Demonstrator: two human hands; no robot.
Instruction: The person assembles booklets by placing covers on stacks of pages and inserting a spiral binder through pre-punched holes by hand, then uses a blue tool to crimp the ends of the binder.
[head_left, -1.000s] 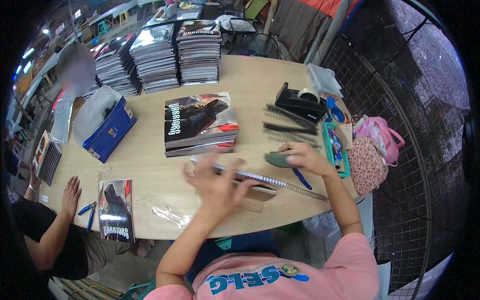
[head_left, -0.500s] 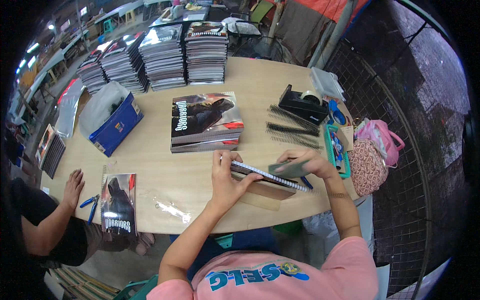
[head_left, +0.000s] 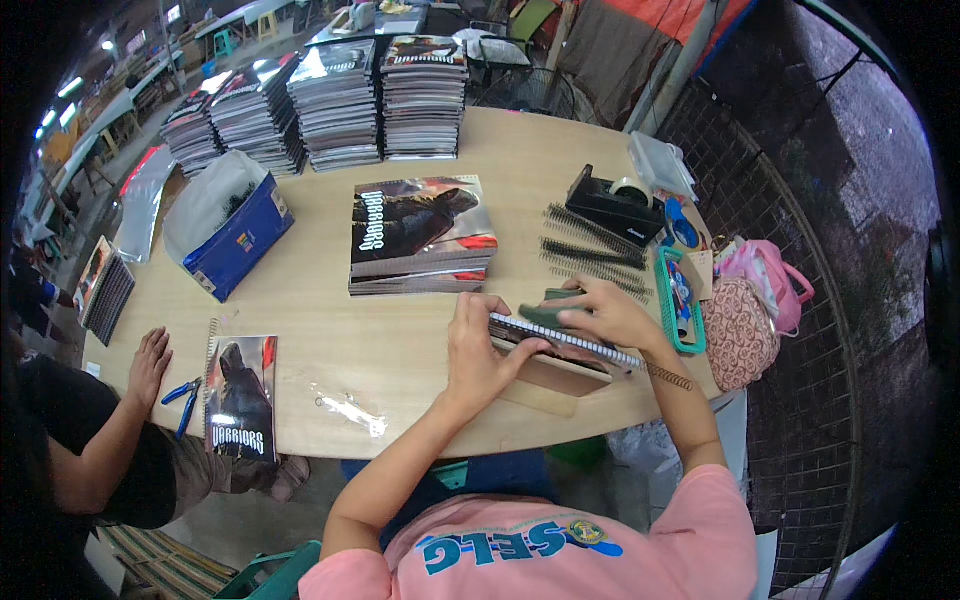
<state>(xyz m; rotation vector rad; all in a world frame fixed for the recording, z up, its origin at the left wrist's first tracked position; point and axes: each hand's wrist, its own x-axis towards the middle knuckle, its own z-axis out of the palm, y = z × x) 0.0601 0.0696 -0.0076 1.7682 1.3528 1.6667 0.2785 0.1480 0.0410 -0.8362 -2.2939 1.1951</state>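
Note:
My left hand (head_left: 478, 348) grips a notebook (head_left: 560, 370) on edge, thumb on the near side and fingers over the top. Along its upper edge runs a row of punched holes with a dark spiral binding coil (head_left: 668, 378) in it; the coil's free end sticks out past the right corner, over my right forearm. In my right hand (head_left: 612, 312) is a dark green pad (head_left: 548, 309), held just behind the notebook's bound edge. Whether the pad touches the coil I cannot tell. A flat wooden strip (head_left: 545, 400) lies under the notebook.
Finished-looking notebooks form a stack (head_left: 420, 235) ahead, with taller stacks (head_left: 335, 110) behind. Loose coils (head_left: 595, 250), a tape dispenser (head_left: 615, 205) and a green basket (head_left: 682, 300) are right. At left are a blue box (head_left: 235, 240), pliers (head_left: 182, 403), a notebook (head_left: 243, 400) and another person's hand (head_left: 150, 365).
The coil's free end reaches farther out beyond the notebook's right corner. My right hand and the green pad have shifted slightly up and left relative to the notebook; the view has shifted a little.

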